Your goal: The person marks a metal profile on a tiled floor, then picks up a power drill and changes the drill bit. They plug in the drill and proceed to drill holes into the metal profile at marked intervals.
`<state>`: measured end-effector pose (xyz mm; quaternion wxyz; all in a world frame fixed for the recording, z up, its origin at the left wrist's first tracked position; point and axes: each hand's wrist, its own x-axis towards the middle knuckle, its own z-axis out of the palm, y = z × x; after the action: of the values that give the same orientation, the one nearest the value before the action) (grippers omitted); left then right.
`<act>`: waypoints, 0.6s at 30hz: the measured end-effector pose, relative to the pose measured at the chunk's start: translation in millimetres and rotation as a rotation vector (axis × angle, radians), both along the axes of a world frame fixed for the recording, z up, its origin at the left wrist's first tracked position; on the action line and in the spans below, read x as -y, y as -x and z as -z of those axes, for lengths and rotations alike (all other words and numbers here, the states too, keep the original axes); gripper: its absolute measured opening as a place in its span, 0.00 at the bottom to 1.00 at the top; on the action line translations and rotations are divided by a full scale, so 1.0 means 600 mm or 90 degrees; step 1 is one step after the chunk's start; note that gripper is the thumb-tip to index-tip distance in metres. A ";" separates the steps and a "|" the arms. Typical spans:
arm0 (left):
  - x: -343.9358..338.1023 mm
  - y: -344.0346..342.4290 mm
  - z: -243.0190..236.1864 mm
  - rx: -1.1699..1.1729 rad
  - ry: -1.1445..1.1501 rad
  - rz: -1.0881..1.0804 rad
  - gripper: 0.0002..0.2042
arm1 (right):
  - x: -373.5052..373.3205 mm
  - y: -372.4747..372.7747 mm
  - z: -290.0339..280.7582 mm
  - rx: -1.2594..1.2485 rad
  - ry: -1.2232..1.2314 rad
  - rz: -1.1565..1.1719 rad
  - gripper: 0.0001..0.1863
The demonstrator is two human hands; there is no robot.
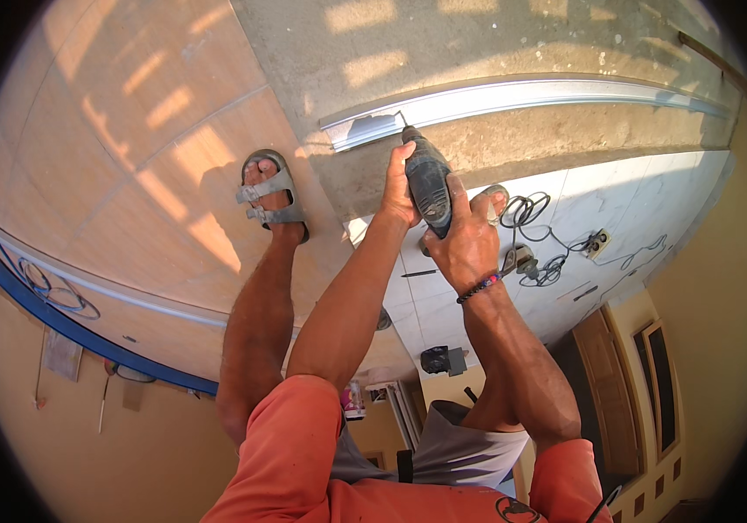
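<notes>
Both of my hands are closed around a dark power drill [427, 179] that points away from me. My left hand [400, 185] grips its left side near the front, with the thumb along the body. Around its rear and handle wraps my right hand [467, 242], which has a beaded bracelet [479, 288] at the wrist. The thin bit [403, 119] reaches the near part of a long silver metal channel [460, 103] lying on the rough concrete strip [513, 132]. Whether the tip touches the metal or has entered it, I cannot tell.
My sandalled left foot [270, 193] stands on tan tiles [147, 131]; the other is partly hidden beside my right hand. On white tiles [635, 196] lie a tangled black cable [526, 213], a socket block [598, 244] and a corded tool [523, 259]. A blue bar [86, 336] lies at left.
</notes>
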<state>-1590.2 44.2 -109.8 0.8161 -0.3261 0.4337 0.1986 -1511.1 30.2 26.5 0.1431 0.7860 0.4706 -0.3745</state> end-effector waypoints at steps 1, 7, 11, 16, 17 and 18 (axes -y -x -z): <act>0.002 0.000 0.001 0.005 -0.001 -0.007 0.27 | 0.001 0.000 0.000 -0.004 0.000 0.003 0.48; -0.002 -0.007 0.000 -0.001 0.004 -0.008 0.27 | -0.021 -0.008 -0.008 -0.054 0.078 0.064 0.48; -0.005 -0.008 0.002 0.001 0.008 -0.012 0.27 | -0.025 -0.014 -0.007 -0.051 0.062 0.033 0.47; -0.007 -0.009 0.004 -0.001 0.018 -0.028 0.29 | -0.030 -0.012 -0.008 -0.042 0.066 0.031 0.46; -0.008 -0.010 0.002 -0.007 0.015 -0.023 0.29 | -0.030 -0.012 -0.009 -0.044 0.068 0.028 0.46; -0.007 -0.009 -0.001 -0.012 0.012 -0.018 0.28 | -0.029 -0.013 -0.010 -0.046 0.071 0.024 0.46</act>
<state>-1584.5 48.5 -109.0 0.8058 -0.3380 0.4389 0.2091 -1503.2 47.7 32.2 0.1621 0.7716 0.4390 -0.4310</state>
